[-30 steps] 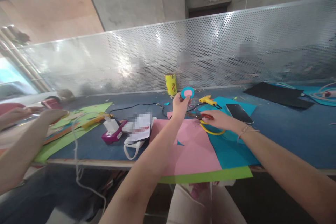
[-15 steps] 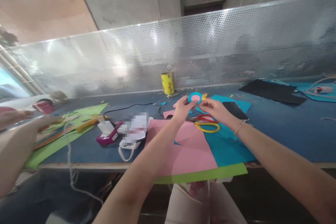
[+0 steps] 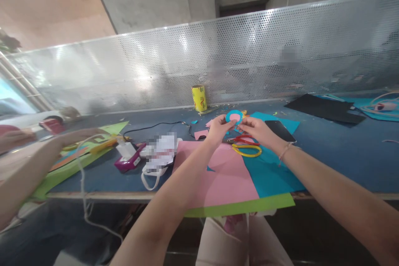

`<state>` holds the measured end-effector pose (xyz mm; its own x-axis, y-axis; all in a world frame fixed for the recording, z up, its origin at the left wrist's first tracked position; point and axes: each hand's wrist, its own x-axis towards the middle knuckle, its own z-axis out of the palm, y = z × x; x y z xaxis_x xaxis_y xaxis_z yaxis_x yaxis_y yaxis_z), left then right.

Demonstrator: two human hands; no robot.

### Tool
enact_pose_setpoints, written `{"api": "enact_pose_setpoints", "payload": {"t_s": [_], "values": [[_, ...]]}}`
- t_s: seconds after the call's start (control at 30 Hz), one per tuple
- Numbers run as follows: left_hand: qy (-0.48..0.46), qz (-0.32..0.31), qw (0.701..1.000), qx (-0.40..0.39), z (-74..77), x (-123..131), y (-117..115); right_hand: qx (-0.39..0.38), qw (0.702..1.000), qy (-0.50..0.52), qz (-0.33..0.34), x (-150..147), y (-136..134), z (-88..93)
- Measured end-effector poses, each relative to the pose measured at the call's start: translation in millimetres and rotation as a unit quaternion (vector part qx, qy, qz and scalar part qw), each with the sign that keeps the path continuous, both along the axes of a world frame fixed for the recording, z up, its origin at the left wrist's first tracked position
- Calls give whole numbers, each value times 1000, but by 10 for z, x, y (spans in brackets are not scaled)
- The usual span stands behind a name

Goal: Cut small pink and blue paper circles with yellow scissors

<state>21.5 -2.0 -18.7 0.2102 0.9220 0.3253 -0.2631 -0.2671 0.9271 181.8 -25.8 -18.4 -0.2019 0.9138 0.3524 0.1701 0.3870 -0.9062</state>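
Observation:
A small blue paper disc with a pink round centre is held up above the far part of the table. My left hand pinches it at the lower left, thumb over the pink. The fingers of my right hand are closed at its lower right edge. Just below my hands lie scissors with one red and one yellow handle loop. Pink paper and blue paper lie in front of me, over a green sheet. Something yellow-orange shows partly behind the disc.
A yellow roll stands by the perforated metal screen. A phone lies to the right, black paper beyond it. At left are a purple power strip, white cables and another person's arm over green paper.
My right fingers have shifted slightly towards the disc's edge, and the disc has moved a little right. The other person's arm at left has reached farther forward.

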Motion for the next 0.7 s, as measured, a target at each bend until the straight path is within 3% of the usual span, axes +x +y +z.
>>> {"api": "enact_pose_setpoints", "payload": {"t_s": [0.7], "values": [[-16,-57,997,-51,84,-30,-89,-75,988,120,55,21,1,-22]]}}
